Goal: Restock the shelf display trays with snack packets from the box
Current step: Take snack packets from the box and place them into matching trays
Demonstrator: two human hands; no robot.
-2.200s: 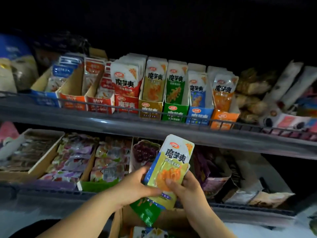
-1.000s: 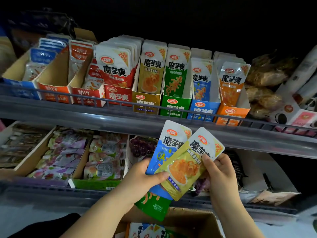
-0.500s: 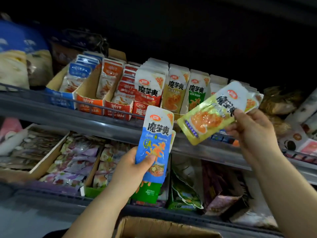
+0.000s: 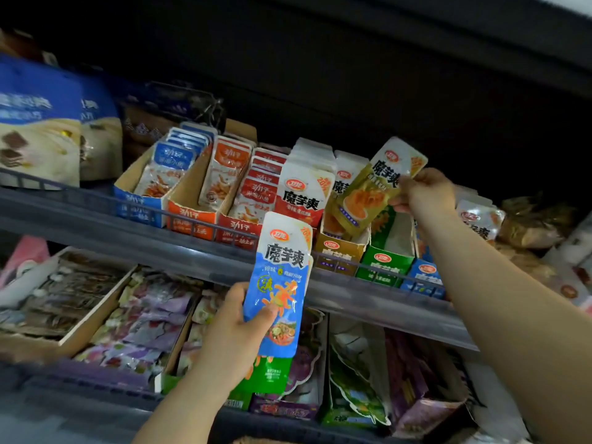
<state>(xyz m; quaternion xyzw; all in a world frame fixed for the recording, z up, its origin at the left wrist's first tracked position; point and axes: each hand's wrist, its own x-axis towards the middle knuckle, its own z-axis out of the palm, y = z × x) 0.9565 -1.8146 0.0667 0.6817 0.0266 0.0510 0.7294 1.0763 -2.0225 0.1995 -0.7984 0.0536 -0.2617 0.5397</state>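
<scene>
My right hand [image 4: 426,190] pinches a yellow snack packet [image 4: 371,193] by its top corner and holds it tilted, its lower end inside the yellow display tray [image 4: 339,251] on the upper shelf. My left hand [image 4: 240,328] grips a blue packet [image 4: 278,283] upright in front of the shelf rail, with a green packet [image 4: 266,373] stacked behind it. Green [image 4: 384,262] and blue [image 4: 427,277] trays stand to the right of the yellow one. A red tray's packets [image 4: 304,190] stand to its left. The box is barely in view at the bottom edge.
A wire rail [image 4: 192,216] runs along the upper shelf's front. Further left stand orange and blue trays of fish snacks [image 4: 179,174] and large blue bags [image 4: 38,123]. The lower shelf holds trays of jelly packets [image 4: 141,318] and purple and green bags [image 4: 362,386].
My right hand has carried the yellow packet up and left into the yellow tray. My left hand has kept the blue and green packets in front of the shelf. The view has tilted upward.
</scene>
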